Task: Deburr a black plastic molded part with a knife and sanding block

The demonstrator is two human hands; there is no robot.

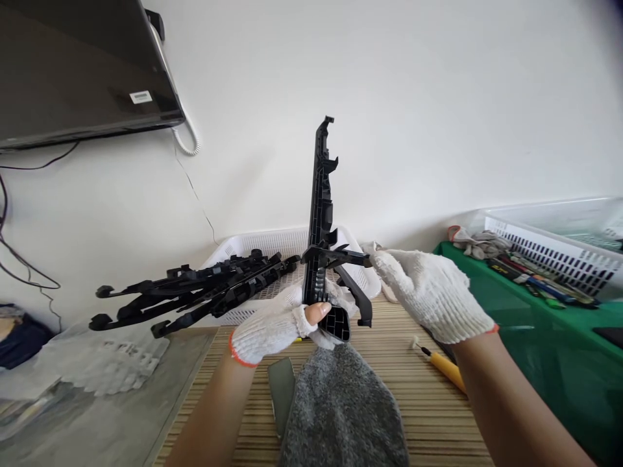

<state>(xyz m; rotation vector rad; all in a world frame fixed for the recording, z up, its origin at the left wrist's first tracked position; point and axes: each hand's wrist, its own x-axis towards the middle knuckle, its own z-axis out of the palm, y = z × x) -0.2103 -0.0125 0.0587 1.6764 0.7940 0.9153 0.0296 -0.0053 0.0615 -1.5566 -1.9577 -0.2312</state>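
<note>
My left hand [277,324], in a white knit glove with a bare thumb tip, grips the lower end of a long black plastic part [321,214] that stands upright in front of the wall. My right hand [431,292], also gloved, pinches a smaller black clip piece [341,258] that sticks out sideways from the upright part at about its lower third. A curved black arm [359,299] hangs down from that clip between both hands. A grey knit cloth [341,408] lies just below my hands.
A white basket [272,243] behind holds several similar black plastic parts [195,292] jutting left. A yellow-handled tool [445,366] lies on the striped tabletop. At right, a green surface [535,337] carries a white crate [559,256] and tools. A dark screen [82,65] hangs upper left.
</note>
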